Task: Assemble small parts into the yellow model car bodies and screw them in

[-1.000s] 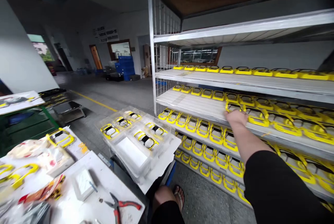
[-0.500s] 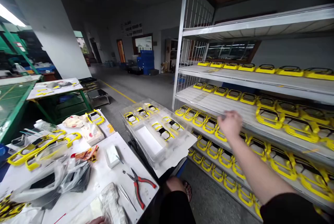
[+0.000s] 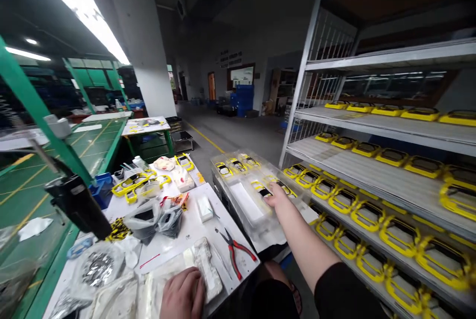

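Observation:
My right hand [image 3: 274,196] reaches down into a clear plastic tray [image 3: 256,232], its thumb and fingers closed at the edge of a small yellow-and-black frame [image 3: 263,190]. More such frames lie in the tray, including a row along its far end [image 3: 238,164]. My left hand [image 3: 183,293] rests on the white worktable with fingers stretched over off-white, block-like pieces and holds nothing. A rough whitish block [image 3: 207,269] lies beside it. Tweezers [image 3: 222,262] and red-handled pliers [image 3: 237,254] lie to the right of that block.
A metal rack [image 3: 372,160] at the right carries rows of yellow frames [image 3: 342,199]. On the worktable are plastic bags [image 3: 143,224], larger yellow frames [image 3: 134,183] and a small white box [image 3: 204,208]. A green bench [image 3: 92,135] runs along the left.
My right hand has moved left from the rack's shelf edge to the tray. My left hand has come further into view on the table. The camera has turned left.

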Demonstrator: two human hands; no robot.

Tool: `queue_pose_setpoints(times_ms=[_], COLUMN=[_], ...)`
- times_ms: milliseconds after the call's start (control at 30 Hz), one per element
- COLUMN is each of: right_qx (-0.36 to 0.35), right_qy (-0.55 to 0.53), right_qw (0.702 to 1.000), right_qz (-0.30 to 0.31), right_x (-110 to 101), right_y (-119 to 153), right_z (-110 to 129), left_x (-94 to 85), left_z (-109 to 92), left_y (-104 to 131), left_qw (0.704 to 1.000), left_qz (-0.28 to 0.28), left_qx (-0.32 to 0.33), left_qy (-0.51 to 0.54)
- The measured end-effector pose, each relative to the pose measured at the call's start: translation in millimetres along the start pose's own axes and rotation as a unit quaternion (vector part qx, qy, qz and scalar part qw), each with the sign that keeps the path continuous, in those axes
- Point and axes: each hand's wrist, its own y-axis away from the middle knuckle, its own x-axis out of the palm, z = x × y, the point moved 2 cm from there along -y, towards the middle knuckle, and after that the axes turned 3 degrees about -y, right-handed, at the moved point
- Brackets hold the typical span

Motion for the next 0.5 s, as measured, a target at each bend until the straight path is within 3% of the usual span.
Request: queue_pose_setpoints(times_ms=[133,233,367,500], right_qx=[0.117,0.149,0.121,0.039], right_qy=[-0.084,-0.140,-0.216,-0.290], right_qw=[0.990,0.979,0.969,0.956], right_qz=[-0.004,-0.012,-0.013,0.005], right_x=[-3.3,-7.2,-7.2,-11.8], right_y=[8.3,17.7,29.2,56.2], right_z=[2.1,5.8,26.1,59.7], left_x=[-5.8,-10.2,-18.0,-39.8], left_z=[-11.6,-12.5,-6.1,-3.4], left_y=[-2.1,-1.7,1.3,1.1], left_qw=[0.998,0.995,0.990,0.989], left_qz=[0.033,0.068,0.070,0.019], left_qx=[-0.039,-0.052,-0.036,0.003], left_qy=[0.024,0.058,0.117,0.148])
